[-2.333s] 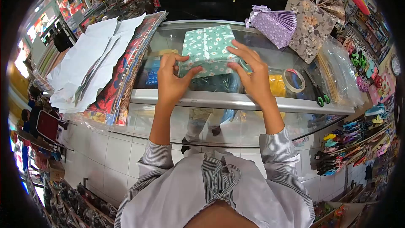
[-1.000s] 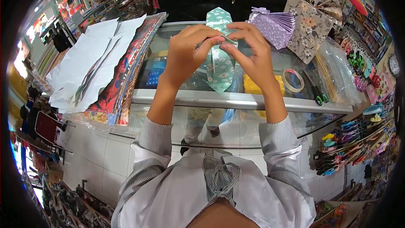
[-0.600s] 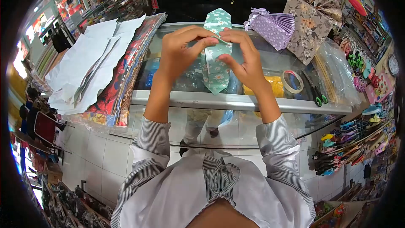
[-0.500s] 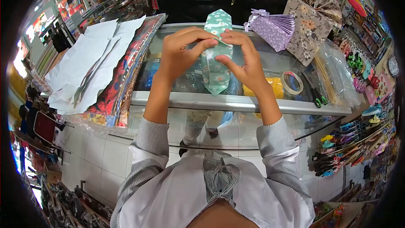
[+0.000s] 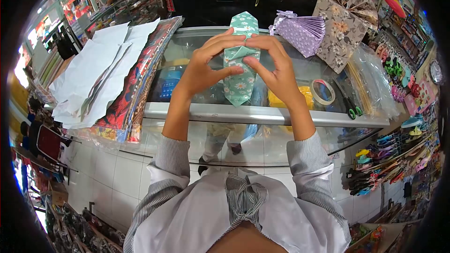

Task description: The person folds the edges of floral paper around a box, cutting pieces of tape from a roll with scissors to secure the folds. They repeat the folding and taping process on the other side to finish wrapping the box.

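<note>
A green wrapping paper (image 5: 240,89) with white daisies lies folded into a long strip on the glass counter, its ends pointed. Near its middle a fold stands slightly raised. My left hand (image 5: 204,63) arches over the strip from the left, fingertips on the far side of the fold and thumb on the near side. From the right, my right hand (image 5: 276,68) holds the same fold, its thumb on the near edge. The fingertips of both hands nearly meet. Small bits of white show on the strip beyond my fingers.
Left of my hands lie white paper sheets (image 5: 93,70) over patterned wrapping sheets (image 5: 136,79). To the right are a purple pleated paper piece (image 5: 304,35), a brown floral paper piece (image 5: 340,28), a tape roll (image 5: 323,92), scissors (image 5: 352,107) and clear plastic (image 5: 379,84). The counter's metal edge (image 5: 211,112) runs nearest me.
My thumbs have moved away from my fingertips and down the strip, and my fingers have straightened. The pinched fold now shows wider between them. The strip is nearly in the same place.
</note>
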{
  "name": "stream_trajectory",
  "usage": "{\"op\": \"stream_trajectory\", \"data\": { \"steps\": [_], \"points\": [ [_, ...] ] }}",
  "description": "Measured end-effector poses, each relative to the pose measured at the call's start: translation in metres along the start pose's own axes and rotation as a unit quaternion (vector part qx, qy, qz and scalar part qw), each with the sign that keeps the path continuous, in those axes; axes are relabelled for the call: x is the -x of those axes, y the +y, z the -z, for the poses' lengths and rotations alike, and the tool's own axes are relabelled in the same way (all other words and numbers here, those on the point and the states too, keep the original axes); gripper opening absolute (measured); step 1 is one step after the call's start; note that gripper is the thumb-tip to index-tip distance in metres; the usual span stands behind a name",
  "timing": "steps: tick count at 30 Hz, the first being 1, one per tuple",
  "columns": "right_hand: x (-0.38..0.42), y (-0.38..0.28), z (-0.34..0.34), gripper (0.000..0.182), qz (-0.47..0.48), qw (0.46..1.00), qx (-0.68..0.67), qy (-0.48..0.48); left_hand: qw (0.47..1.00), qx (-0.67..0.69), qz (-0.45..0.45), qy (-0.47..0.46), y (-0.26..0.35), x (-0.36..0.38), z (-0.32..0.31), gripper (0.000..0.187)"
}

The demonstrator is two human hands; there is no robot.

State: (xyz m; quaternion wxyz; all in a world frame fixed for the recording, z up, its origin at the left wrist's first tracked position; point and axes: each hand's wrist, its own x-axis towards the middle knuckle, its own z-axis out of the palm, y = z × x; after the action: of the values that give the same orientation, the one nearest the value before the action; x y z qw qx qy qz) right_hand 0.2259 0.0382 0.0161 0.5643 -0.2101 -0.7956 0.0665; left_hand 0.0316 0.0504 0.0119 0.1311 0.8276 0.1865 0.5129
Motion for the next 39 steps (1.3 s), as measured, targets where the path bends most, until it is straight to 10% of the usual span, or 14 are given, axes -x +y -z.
{"op": "stream_trajectory", "data": {
  "steps": [8, 29, 39],
  "points": [
    [-0.006, 0.000, 0.003, 0.019, 0.037, 0.998, 0.047, -0.007, 0.984, -0.119, -0.104, 0.079, 0.000, -0.007, 0.007, 0.035],
    [0.002, -0.002, -0.003, 0.017, 0.080, 0.994, 0.069, 0.023, 0.977, 0.206, -0.003, -0.058, -0.012, -0.016, 0.024, 0.031],
    [0.000, 0.004, -0.011, 0.031, 0.017, 0.998, 0.002, 0.063, 0.997, 0.029, -0.041, -0.050, -0.006, -0.017, 0.021, 0.028]
  ]
}}
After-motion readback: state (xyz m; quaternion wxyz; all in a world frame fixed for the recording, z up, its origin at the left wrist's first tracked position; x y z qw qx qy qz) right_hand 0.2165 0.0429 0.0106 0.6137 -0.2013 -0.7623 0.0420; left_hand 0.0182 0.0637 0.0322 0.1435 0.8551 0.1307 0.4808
